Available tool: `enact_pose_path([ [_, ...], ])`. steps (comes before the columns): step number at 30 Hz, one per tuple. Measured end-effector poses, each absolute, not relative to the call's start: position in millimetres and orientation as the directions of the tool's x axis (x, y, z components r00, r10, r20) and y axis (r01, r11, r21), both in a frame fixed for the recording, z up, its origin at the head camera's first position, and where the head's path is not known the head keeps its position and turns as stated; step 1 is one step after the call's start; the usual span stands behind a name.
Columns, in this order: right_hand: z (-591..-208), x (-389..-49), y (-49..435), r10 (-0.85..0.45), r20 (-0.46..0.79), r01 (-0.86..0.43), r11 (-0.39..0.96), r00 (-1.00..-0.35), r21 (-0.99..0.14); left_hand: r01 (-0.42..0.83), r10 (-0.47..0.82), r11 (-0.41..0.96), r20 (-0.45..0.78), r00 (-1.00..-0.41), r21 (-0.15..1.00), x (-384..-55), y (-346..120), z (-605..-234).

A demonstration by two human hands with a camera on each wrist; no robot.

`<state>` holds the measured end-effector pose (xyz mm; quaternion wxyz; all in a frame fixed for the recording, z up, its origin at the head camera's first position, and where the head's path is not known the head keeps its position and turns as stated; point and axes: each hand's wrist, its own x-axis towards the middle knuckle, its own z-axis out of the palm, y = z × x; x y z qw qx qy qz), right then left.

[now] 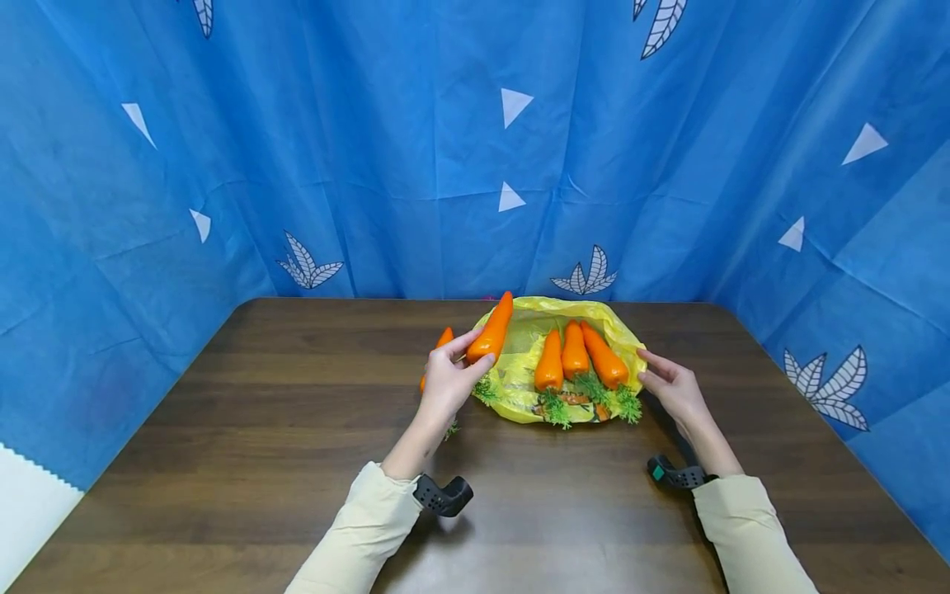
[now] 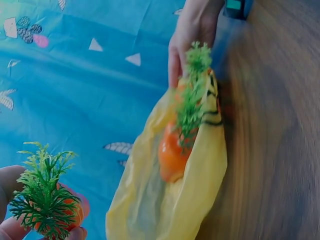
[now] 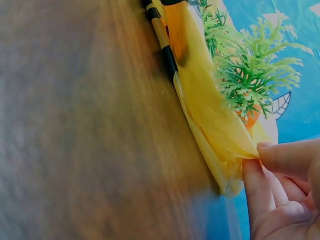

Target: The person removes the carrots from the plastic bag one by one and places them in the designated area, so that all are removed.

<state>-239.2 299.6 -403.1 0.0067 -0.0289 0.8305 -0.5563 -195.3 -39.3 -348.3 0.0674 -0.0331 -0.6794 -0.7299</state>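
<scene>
With three carrots (image 1: 575, 351) inside, we are pinching the yellow bag (image 1: 523, 327) at right in our right hand (image 1: 675, 396), gripping a fourth carrot (image 1: 492, 332) near its left edge in our left hand (image 1: 445, 379), a fifth carrot (image 1: 446, 336) lying farther left.

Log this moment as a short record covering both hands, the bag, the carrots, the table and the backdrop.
Left hand: holds a carrot near its thick, leafy end
Right hand: pinches the edge of the yellow bag
Bag state: mouth open, lying on the table
Bag contents: three carrots visible, leafy ends toward the person
Outside bag: another carrot, partly hidden behind the left hand
Table finish: dark brown, wood-look
Backdrop: blue curtain with white triangles and leaf prints
</scene>
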Motion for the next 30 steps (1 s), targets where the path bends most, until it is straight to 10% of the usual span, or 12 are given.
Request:
enact_pose_path([
  [30,-406,-240,301,-0.051,0.023,-0.042,0.392,-0.998,-0.919,0.081,-0.176,0.099,0.097,-0.98,0.992,-187,-146,-378],
])
